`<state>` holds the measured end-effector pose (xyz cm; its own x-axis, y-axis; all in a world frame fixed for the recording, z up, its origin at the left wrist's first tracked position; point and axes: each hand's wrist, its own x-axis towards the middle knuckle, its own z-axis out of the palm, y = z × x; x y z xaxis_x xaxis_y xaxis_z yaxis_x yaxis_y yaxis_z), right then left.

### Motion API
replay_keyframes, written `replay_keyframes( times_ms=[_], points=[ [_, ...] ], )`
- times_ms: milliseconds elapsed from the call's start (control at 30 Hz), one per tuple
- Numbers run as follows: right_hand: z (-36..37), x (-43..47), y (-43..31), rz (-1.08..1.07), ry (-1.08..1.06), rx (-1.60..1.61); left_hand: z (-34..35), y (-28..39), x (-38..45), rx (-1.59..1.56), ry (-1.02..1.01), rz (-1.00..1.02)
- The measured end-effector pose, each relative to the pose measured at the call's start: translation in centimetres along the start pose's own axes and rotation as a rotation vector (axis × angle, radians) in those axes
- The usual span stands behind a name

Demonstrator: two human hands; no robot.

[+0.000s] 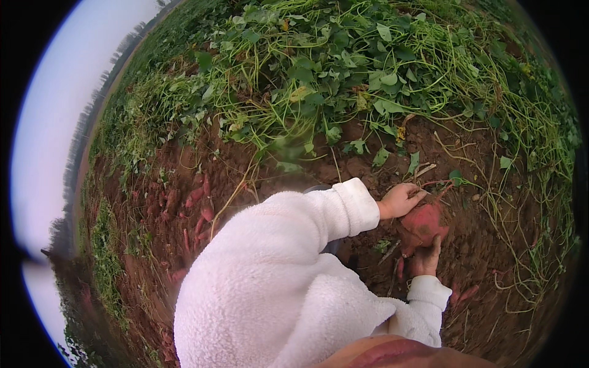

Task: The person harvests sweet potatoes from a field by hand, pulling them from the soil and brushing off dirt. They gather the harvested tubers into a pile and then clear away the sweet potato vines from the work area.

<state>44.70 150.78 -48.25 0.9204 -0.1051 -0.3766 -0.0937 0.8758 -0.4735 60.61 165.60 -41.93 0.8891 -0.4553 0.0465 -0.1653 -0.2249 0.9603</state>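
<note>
A large red-skinned sweet potato (424,223), partly coated with soil, is held between my hands just above the dug ground. My right hand (425,260) cups it from below, thumb up along its side and the other fingers mostly hidden under it. Against its upper end lies my left hand (401,200), back showing and fingers bent; its exact grip there is partly hidden. A thin reddish stem (444,188) runs from the top of the root. Close by my right hand, a slim sweet potato (400,268) lies on the soil.
Cut green vines (322,69) are heaped along the far side. Several sweet potatoes (207,209) lie on brown soil at the left, and small ones (464,294) at the lower right. Loose vine stems (501,230) trail over the ground at the right.
</note>
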Motion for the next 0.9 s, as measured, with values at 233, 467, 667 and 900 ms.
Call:
replay_keyframes(
  times_ms=[233,467,667,900],
  points=[
    [-0.9,-0.2,0.7,0.078,-0.041,0.123,-1.7,0.1,1.7,0.204,-0.156,0.326],
    [1.8,-1.0,0.1,-0.005,0.109,0.181,-1.0,-0.5,2.1,-0.068,-0.198,-0.377],
    [1.8,-0.3,-1.0,-0.080,0.076,0.170,-1.6,-0.2,3.1,-0.197,-0.055,-0.408],
    [0.6,0.4,-0.2,-0.120,0.062,-0.168,-0.2,0.8,-0.5,-0.100,-0.459,-0.332]
  ],
)
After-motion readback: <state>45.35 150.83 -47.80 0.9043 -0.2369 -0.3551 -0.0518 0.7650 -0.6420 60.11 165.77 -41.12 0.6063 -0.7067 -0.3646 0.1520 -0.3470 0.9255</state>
